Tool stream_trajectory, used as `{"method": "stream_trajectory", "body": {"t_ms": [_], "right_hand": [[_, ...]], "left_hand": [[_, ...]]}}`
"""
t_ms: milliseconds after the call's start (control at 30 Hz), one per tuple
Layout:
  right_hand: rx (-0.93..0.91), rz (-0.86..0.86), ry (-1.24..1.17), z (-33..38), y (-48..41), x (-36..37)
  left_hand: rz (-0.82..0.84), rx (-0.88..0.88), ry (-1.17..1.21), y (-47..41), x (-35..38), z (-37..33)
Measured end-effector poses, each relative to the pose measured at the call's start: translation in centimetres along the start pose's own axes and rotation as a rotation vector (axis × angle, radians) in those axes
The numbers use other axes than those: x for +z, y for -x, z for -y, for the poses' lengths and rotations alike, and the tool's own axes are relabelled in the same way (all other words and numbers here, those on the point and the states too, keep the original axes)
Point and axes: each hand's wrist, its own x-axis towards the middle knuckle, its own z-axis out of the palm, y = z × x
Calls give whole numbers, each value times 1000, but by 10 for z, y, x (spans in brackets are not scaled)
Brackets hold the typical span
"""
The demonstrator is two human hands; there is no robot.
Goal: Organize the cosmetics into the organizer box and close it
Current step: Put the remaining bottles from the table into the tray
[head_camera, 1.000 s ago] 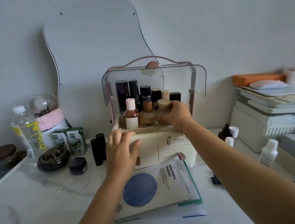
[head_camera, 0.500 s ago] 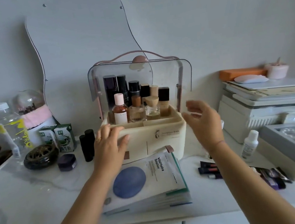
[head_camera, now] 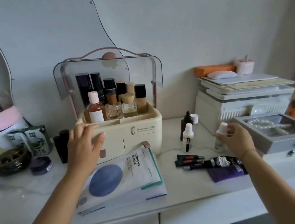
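Note:
The cream organizer box (head_camera: 141,132) stands in the middle of the counter with its clear lid (head_camera: 146,65) swung up. Several bottles fill its top tray, among them a pink-capped bottle (head_camera: 95,108) and a wooden-capped one (head_camera: 129,104). My left hand (head_camera: 84,146) rests flat on the box's front left corner. My right hand (head_camera: 237,139) wraps around a small white bottle (head_camera: 221,135) standing on the counter to the right. Another white bottle (head_camera: 187,137), a brown dropper bottle (head_camera: 186,121), dark tubes (head_camera: 190,160) and a purple tube (head_camera: 226,170) lie near it.
A stack of sheet-mask packets (head_camera: 120,178) lies in front of the box. Two black lipsticks (head_camera: 62,146), a purple jar (head_camera: 40,165) and a dark bowl (head_camera: 10,161) sit left. A grey jewellery box (head_camera: 279,136) and a white printer (head_camera: 240,100) stand right.
My right hand left the bottles in the box's tray, swung right and down, and closed on the small white bottle. My left hand stayed on the box. The view shifted right.

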Motion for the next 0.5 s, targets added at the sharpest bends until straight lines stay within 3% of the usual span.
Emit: {"method": "stream_trajectory", "body": {"t_ms": [133, 200, 333, 433, 500], "right_hand": [[4, -30, 59, 2, 9, -1], [-44, -125, 71, 19, 17, -6], [-344, -306, -198, 90, 48, -19], [-544, -148, -411, 148, 66, -1], [-612, 8, -416, 179, 68, 27]], "left_hand": [[12, -11, 2, 0, -1, -1], [10, -5, 3, 0, -1, -2], [0, 6, 15, 0, -1, -1], [-9, 6, 42, 1, -1, -2], [-12, 1, 53, 1, -1, -3]]}}
